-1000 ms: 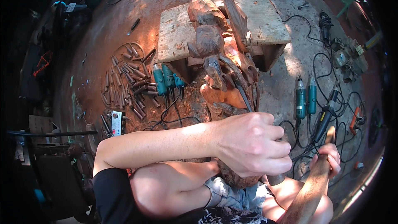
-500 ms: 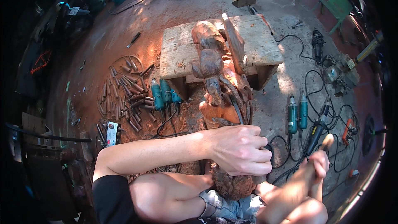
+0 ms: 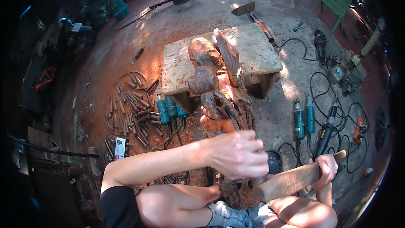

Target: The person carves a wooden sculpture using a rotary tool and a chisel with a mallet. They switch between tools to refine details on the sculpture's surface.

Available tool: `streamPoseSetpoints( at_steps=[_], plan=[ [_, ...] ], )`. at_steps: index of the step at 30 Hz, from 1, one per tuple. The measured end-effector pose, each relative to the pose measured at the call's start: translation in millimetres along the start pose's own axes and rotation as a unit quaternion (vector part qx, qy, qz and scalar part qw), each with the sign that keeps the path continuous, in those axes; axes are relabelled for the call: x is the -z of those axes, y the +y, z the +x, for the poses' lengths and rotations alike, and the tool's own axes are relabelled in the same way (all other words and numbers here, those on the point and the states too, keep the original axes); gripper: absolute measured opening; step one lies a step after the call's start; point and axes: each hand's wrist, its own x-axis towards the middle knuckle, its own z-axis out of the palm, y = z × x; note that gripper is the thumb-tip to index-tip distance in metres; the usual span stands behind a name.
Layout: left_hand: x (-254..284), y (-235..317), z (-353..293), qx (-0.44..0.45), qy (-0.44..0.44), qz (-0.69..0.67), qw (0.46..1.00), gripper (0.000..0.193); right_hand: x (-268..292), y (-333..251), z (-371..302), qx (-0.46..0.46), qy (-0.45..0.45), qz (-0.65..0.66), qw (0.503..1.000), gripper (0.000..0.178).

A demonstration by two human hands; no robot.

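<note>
A reddish-brown wood carving stretches from a low wooden bench toward my lap, its rough near end between my legs. My left hand is closed in a fist over it, around a chisel. A thin dark blade shows beyond the fist, against the wood; the handle is mostly hidden by my fingers. At the right, my right hand is wrapped round the narrow end of a pale wooden mallet. The mallet's thick end lies just below my left fist; whether it touches the chisel I cannot tell.
The bench supports the carving's far end. Many loose chisels lie on the left floor near teal power tools. More teal grinders, a black power tool and tangled cords lie right. A green chair stands far right.
My right hand has swung the mallet from a raised, steep angle to a nearly level one, its thick end now by my left fist. The view has shifted slightly.
</note>
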Motion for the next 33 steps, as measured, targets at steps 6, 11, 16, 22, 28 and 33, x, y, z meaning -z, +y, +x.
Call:
streamPoseSetpoints(
  at_steps=[6, 11, 16, 22, 28, 33],
  plan=[
    [0, -4, 3, 0.015, -0.009, -0.003, 1.0, 0.022, -3, -5, 19, -0.036, 0.054, 0.111, 0.992, 0.063],
    [-2, 25, 27, 0.042, -0.032, -0.001, 0.999, 0.02, -15, -13, 26, -0.08, 0.067, 0.174, 0.979, 0.065],
    [-9, 18, 37, 0.069, -0.046, -0.034, 0.996, 0.033, -37, -4, -33, -0.309, 0.044, 0.299, 0.902, 0.067],
    [-15, 13, 34, 0.113, -0.056, -0.077, 0.989, 0.036, -45, -9, -51, -0.501, -0.092, 0.464, 0.725, 0.07],
    [-16, 12, 36, 0.124, -0.052, -0.079, 0.988, 0.035, -59, -15, -54, -0.384, 0.024, 0.291, 0.876, 0.068],
    [-13, 10, 37, 0.112, -0.042, -0.073, 0.99, 0.033, -48, -10, -25, -0.265, 0.074, 0.289, 0.917, 0.067]
  ],
)
